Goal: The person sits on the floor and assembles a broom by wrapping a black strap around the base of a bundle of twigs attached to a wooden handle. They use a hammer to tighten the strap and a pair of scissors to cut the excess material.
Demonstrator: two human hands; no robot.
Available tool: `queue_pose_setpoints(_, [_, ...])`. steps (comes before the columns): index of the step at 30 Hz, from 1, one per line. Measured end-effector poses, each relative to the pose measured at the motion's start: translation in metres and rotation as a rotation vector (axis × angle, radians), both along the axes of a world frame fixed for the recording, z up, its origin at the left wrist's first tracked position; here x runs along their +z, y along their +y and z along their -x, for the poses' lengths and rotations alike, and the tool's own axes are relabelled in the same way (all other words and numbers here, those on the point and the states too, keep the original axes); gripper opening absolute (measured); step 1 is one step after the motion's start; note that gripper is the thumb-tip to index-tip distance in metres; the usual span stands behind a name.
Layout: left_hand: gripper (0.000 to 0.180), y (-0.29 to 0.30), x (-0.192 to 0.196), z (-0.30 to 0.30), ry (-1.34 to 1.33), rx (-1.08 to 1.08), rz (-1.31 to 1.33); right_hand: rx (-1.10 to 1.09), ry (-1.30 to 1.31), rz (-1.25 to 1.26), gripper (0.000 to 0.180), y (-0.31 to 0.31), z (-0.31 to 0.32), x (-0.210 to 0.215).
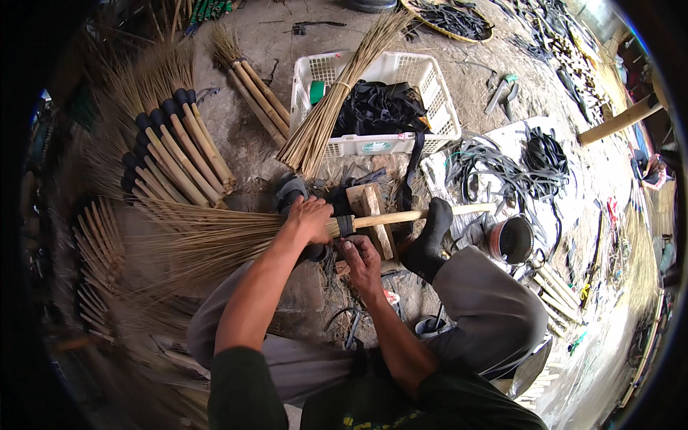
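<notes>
A stick broom (pixel 222 233) lies across in front of me, its thin bristles fanning to the left and its pale wooden handle (pixel 401 217) pointing right. A black strip (pixel 345 226) is wound around the joint of bristles and handle. My left hand (pixel 312 218) is closed over the gathered bristles just left of that binding. Right below the binding, my right hand (pixel 362 261) has thumb and fingers pinched together; what they hold is too small to make out. The handle rests over a wooden block (pixel 373 211) and against my dark-covered foot (pixel 432 240).
A white crate (pixel 448 118) holds black strips, with a tied bristle bundle (pixel 344 93) leaning across it. Several brooms with wooden handles (pixel 190 161) lie at the left. To the right are loose strips (pixel 494 168), an open tin (pixel 511 240) and a bladed tool (pixel 500 93).
</notes>
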State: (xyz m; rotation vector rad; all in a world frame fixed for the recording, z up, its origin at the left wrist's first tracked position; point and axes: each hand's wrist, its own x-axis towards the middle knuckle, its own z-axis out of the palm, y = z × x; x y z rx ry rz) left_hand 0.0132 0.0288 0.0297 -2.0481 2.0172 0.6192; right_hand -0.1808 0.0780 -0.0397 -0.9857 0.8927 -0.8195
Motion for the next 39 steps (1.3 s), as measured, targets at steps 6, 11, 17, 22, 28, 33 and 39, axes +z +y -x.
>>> queue_pose_setpoints(6, [0.040,-0.002,-0.047,-0.003,0.010,0.130,-0.204,0.181,0.300,0.269,0.019,-0.050,-0.005,0.027])
queue_pose_setpoints(11, [0.020,0.045,-0.070,0.023,-0.394,0.028,0.456,0.380,0.461,0.683,0.018,-0.124,-0.039,-0.001])
queue_pose_setpoints(17, [0.041,0.003,-0.027,0.007,-0.100,0.065,-0.173,0.518,0.578,0.513,0.023,-0.132,-0.044,-0.033])
queue_pose_setpoints(22, [0.078,-0.055,-0.029,-0.037,0.330,0.189,-0.724,0.535,0.595,0.478,0.026,-0.131,-0.040,-0.027])
queue_pose_setpoints(28, [0.088,-0.022,-0.046,-0.015,0.076,0.168,-0.240,0.407,0.656,0.483,0.025,-0.120,-0.043,-0.011])
queue_pose_setpoints(33, [0.089,-0.010,-0.015,-0.020,0.288,0.266,-0.143,0.369,0.551,0.562,0.020,-0.107,-0.030,-0.003])
queue_pose_setpoints(39, [0.104,0.013,-0.006,0.002,0.217,0.276,0.053,0.313,0.235,0.308,0.026,-0.109,-0.021,-0.011])
